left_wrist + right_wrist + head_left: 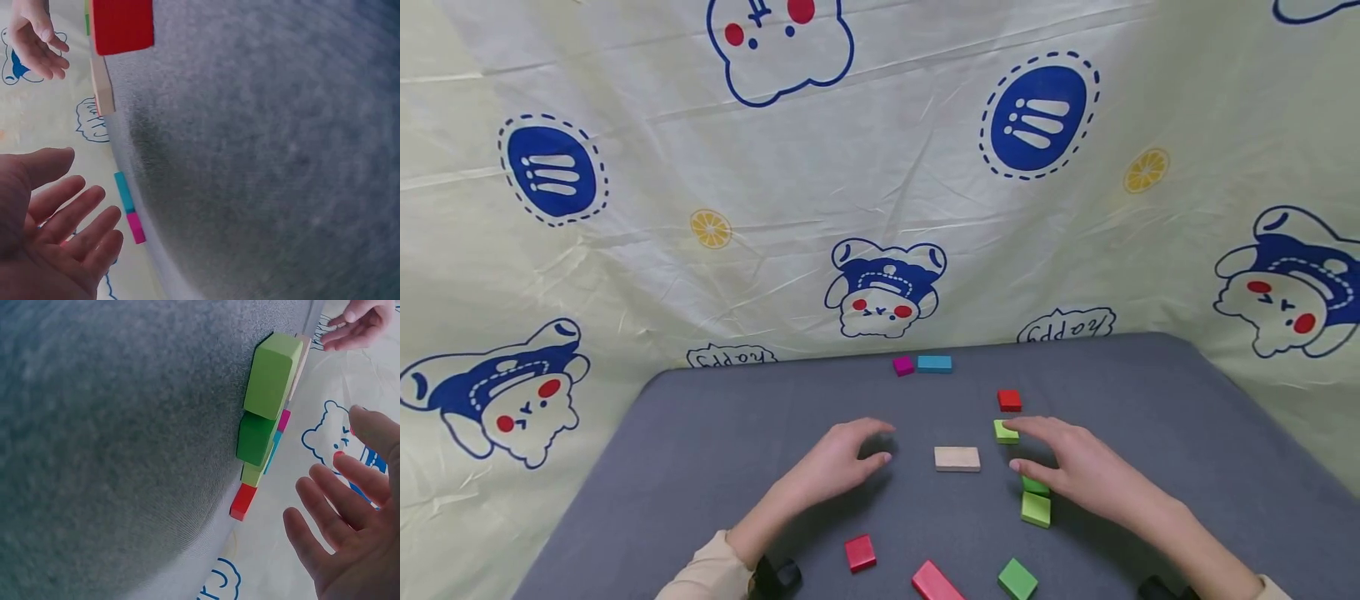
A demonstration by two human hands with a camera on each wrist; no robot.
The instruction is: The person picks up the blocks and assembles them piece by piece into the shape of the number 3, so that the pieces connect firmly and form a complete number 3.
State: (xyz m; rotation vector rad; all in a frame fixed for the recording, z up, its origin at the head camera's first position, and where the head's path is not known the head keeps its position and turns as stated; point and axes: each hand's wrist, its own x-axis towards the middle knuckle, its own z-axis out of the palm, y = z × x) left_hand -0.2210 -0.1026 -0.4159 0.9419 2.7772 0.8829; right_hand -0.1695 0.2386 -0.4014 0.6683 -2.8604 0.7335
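A pale wooden block [957,459] lies flat on the grey table between my two hands. To its left my left hand [838,460] hovers with relaxed fingers, holding nothing; the left wrist view shows its spread fingers [80,226]. On the other side my right hand [1090,467] hangs above several green blocks, also empty and relaxed. A yellow-green block [1006,432] shows beneath its fingertips, and a green block [1036,486] is partly hidden by the thumb. Just nearer is another yellow-green block [1036,509], large in the right wrist view.
Along the far edge lie a magenta block [903,366] and a blue block [935,364]. A red block [1010,401] sits beyond my right hand. Nearer me are a red block [861,553], a long pinkish-red block [937,582] and a green block [1018,579]. A patterned cloth hangs behind.
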